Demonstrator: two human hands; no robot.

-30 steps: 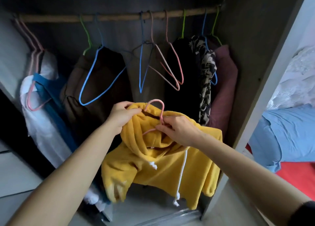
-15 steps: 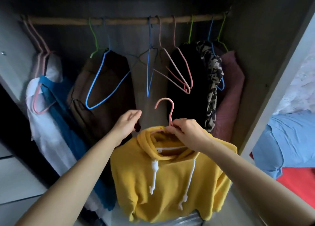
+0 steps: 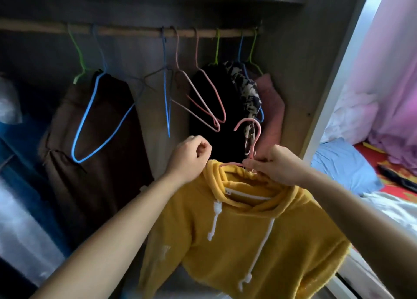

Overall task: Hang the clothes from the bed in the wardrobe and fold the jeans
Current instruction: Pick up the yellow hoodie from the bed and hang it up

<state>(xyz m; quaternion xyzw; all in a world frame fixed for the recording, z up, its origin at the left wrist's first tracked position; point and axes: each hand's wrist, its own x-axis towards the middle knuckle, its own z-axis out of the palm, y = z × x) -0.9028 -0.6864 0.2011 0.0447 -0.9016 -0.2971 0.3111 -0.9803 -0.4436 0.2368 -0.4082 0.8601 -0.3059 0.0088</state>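
A yellow hoodie (image 3: 237,231) with white drawstrings hangs on a pink hanger (image 3: 249,129) in front of the open wardrobe. My right hand (image 3: 277,168) pinches the hanger's neck just above the collar, and the hook points up and left, well below the wooden rail (image 3: 135,31). My left hand (image 3: 189,159) hovers at the left edge of the hood with its fingers curled and nothing visible in them.
On the rail hang a brown garment (image 3: 94,163) with an empty blue hanger (image 3: 101,122) in front, empty pink hangers (image 3: 203,100), and black, patterned (image 3: 246,89) and pink clothes. The wardrobe's side panel (image 3: 300,95) stands right of them. A blue pillow (image 3: 343,170) lies on the bed.
The hoodie dropped from a bunch to hang straight on the hanger. My right hand lifted it up and to the right. My left hand let go and curled its fingers.
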